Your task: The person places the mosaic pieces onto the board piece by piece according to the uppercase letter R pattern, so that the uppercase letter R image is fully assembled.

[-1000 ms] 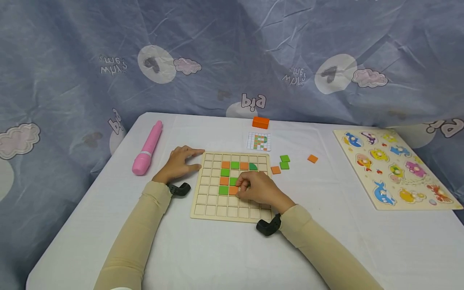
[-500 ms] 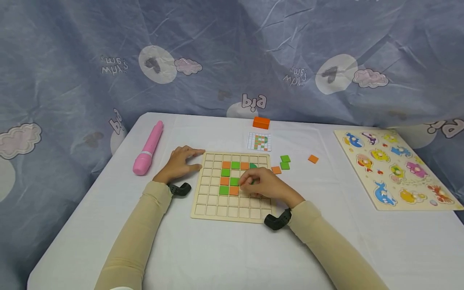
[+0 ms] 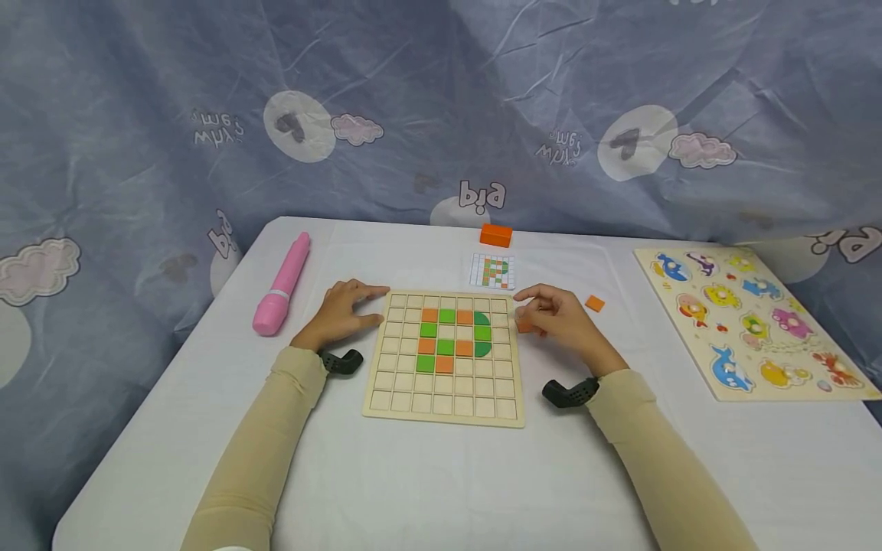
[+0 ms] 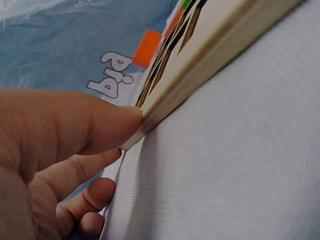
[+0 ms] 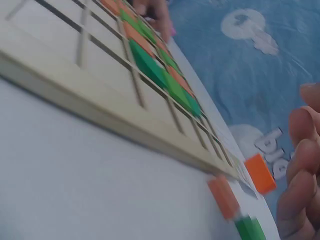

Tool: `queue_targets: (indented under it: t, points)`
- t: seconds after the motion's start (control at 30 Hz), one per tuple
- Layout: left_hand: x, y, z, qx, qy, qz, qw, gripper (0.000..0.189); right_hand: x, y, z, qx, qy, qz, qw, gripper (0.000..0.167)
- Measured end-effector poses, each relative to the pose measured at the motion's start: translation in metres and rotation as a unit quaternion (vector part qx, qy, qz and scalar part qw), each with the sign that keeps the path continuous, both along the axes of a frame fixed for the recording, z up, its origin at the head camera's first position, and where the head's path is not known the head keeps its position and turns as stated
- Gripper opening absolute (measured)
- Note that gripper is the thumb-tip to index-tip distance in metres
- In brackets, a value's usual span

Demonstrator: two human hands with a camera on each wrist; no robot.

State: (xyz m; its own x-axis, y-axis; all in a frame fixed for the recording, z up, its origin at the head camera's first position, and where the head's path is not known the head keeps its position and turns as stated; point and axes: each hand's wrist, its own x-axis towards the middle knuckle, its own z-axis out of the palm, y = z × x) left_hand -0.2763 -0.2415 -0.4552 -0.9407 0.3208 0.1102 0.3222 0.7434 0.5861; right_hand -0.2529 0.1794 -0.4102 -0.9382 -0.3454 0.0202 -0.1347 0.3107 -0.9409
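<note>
A wooden grid board (image 3: 403, 402) lies on the table, with green and orange tiles set in its squares. My left hand (image 3: 338, 312) rests at its upper left; the left wrist view shows the thumb (image 4: 112, 122) touching the board's side edge. Just off the board's right edge, my right hand (image 3: 561, 321) is over a loose orange tile (image 3: 525, 327), its fingers loosely bent. Seen from the right wrist, those fingers (image 5: 300, 175) stand apart from the orange tile (image 5: 223, 196) and a green tile (image 5: 250, 228). The head view hides the loose green tiles behind this hand.
Behind the board are a pattern card (image 3: 492, 272) and an orange block (image 3: 496, 235). Another orange tile (image 3: 595, 304) lies right of the right hand. A pink microphone-shaped toy (image 3: 281, 287) is at left, and a sea-animal puzzle board (image 3: 751, 325) at far right.
My right hand has moved off the board to the right, over the loose tiles, uncovering an orange tile and green pieces in the grid. The left hand has stayed in place.
</note>
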Motion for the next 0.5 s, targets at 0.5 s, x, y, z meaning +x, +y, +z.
queue_targets:
  t: [0.5]
  points:
    - [0.001, 0.001, 0.001, -0.004, 0.000, 0.002, 1.0000, 0.058, -0.015, 0.078, -0.008, -0.066, -0.002, -0.163, 0.9845, 0.018]
